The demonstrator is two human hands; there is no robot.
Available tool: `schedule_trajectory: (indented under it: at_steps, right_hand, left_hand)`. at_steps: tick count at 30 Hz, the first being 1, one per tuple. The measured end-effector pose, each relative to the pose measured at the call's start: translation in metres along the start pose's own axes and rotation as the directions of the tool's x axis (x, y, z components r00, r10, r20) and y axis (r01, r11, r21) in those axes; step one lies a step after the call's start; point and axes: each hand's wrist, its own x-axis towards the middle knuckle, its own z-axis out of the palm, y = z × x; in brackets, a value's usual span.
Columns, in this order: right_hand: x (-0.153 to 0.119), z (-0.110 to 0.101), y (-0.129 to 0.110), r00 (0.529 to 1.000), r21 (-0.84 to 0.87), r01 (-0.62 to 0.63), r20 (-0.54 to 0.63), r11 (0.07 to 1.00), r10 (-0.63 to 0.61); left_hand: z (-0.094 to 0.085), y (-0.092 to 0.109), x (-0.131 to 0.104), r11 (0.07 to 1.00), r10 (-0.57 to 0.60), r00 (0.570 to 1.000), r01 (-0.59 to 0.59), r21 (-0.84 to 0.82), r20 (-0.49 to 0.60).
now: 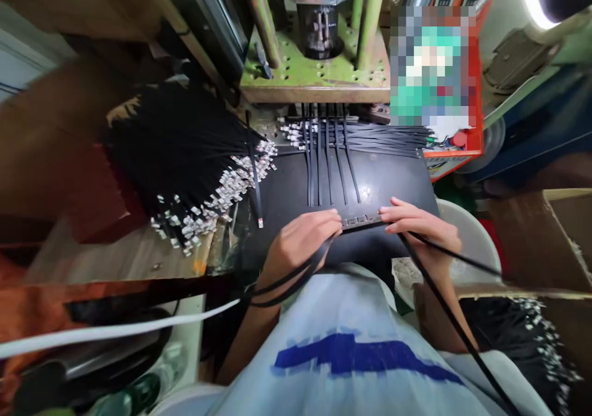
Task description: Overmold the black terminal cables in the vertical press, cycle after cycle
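Note:
Between my two hands lies a narrow dark slotted bar at the front of the black work surface. My left hand is closed at its left end, and black flat cables run out from under those fingers and hang over the wrist. At the right end, my right hand pinches with its fingers fairly straight; two black cables trail from beneath it. Just beyond the bar, several black flat strips lie side by side, reaching back under the press plate.
A large heap of black cables with white-tipped ends lies left. A crosswise bundle sits behind the strips. The press ram stands above. Right are a red bin, a white bucket and a cardboard box.

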Motion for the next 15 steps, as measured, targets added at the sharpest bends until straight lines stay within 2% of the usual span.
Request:
schedule_trajectory:
  at_steps: [2,3,6,10,15]
  right_hand:
    - [0.001,0.004,0.010,0.997,-0.068,0.029,0.071,0.997,-0.024]
    - [0.001,0.008,0.015,0.993,-0.087,0.048,0.115,0.995,-0.038]
    - [0.000,0.020,0.026,0.978,-0.145,0.077,0.206,0.987,-0.046]
    - [-0.003,0.026,0.033,0.977,-0.196,0.177,0.151,0.964,-0.149]
    - [-0.003,0.027,0.036,0.975,-0.324,0.218,0.114,0.920,-0.190]
  left_hand:
    - [0.014,-0.010,-0.003,0.998,-0.054,0.991,0.058,-0.024,0.124]
    - [0.019,-0.012,-0.004,0.996,-0.077,0.987,0.083,-0.038,0.137]
    - [0.031,-0.012,-0.002,0.991,-0.124,0.990,0.127,-0.035,0.059]
    - [0.039,-0.010,0.002,0.999,-0.035,0.997,0.034,-0.012,-0.067]
    - [0.045,-0.014,0.003,1.000,0.008,0.991,-0.010,-0.019,-0.132]
